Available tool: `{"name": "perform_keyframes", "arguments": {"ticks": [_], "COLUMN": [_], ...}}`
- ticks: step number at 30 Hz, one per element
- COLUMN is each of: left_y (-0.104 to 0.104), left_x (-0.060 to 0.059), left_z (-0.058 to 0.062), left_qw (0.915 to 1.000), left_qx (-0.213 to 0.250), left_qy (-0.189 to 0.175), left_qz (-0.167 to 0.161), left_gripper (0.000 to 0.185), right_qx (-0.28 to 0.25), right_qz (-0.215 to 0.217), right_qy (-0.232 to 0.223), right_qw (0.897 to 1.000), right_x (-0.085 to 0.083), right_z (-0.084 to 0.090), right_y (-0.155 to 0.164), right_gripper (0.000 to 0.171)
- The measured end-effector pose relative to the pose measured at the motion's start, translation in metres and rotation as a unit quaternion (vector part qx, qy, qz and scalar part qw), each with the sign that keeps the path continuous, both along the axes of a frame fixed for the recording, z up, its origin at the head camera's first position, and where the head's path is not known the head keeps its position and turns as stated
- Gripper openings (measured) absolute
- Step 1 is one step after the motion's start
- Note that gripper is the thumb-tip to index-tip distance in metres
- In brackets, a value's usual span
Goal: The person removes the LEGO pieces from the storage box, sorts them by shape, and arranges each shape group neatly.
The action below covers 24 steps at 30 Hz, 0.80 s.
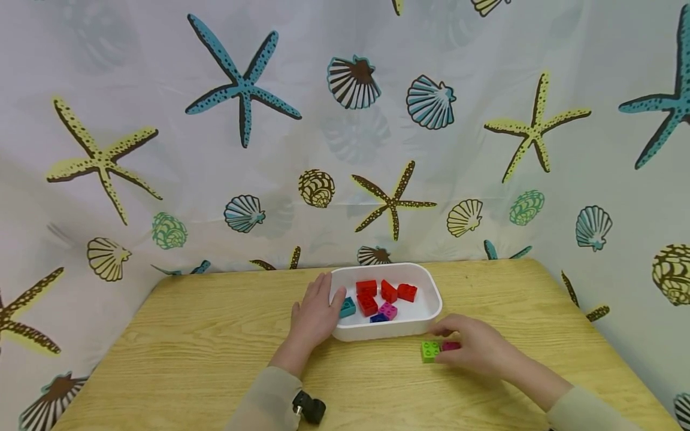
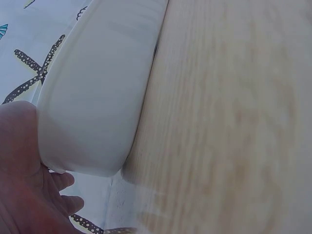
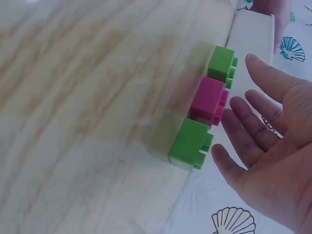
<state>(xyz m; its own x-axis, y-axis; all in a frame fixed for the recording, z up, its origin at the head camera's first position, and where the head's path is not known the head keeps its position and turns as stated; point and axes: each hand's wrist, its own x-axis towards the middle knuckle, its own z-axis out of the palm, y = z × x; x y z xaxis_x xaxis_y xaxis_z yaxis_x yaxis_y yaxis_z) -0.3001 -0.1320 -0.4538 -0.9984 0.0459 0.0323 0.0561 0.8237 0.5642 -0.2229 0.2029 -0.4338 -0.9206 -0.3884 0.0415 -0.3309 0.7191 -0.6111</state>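
Bricks point(image 3: 210, 100), two green and one magenta in a row, sit on the table point(image 1: 215, 335) just in front of the white tray point(image 1: 426, 320). Right hand point(image 1: 474, 347) hovers over them, fingers spread; left hand point(image 1: 315, 314) rests flat against the tray's left end. Likely light, rigid, slick plastic; best pinched across opposite flat sides.
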Motion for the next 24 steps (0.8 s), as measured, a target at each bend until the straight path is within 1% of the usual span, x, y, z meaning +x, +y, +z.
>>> {"name": "perform_keyframes", "arguments": {"ticks": [3, 7, 10, 16, 24], "left_y": [0.0, -0.001, -0.002, -0.001, 0.0], "left_x": [0.0, -0.001, -0.001, 0.001, 0.0], "left_z": [0.001, 0.001, 0.001, 0.001, -0.001], "left_qw": [1.0, 1.0, 1.0, 1.0, 1.0], "left_qx": [0.003, 0.005, 0.006, 0.006, 0.006], "left_qy": [-0.001, -0.001, -0.002, 0.0, 0.0], "left_qz": [0.001, 0.003, 0.004, 0.002, 0.001], "left_gripper": [0.074, 0.075, 0.075, 0.073, 0.075], "right_qx": [-0.006, -0.014, -0.015, -0.008, 0.023], "right_qz": [0.003, 0.016, 0.02, 0.037, 0.062], "right_qy": [0.039, 0.118, 0.147, 0.143, 0.141], "right_qw": [0.999, 0.993, 0.989, 0.989, 0.988], "right_x": [0.001, -0.002, -0.008, -0.022, -0.042], "right_z": [0.007, 0.018, 0.026, 0.036, 0.043], "right_y": [0.002, 0.004, 0.004, 0.001, -0.008], "right_gripper": [0.04, 0.041, 0.046, 0.056, 0.066]}}
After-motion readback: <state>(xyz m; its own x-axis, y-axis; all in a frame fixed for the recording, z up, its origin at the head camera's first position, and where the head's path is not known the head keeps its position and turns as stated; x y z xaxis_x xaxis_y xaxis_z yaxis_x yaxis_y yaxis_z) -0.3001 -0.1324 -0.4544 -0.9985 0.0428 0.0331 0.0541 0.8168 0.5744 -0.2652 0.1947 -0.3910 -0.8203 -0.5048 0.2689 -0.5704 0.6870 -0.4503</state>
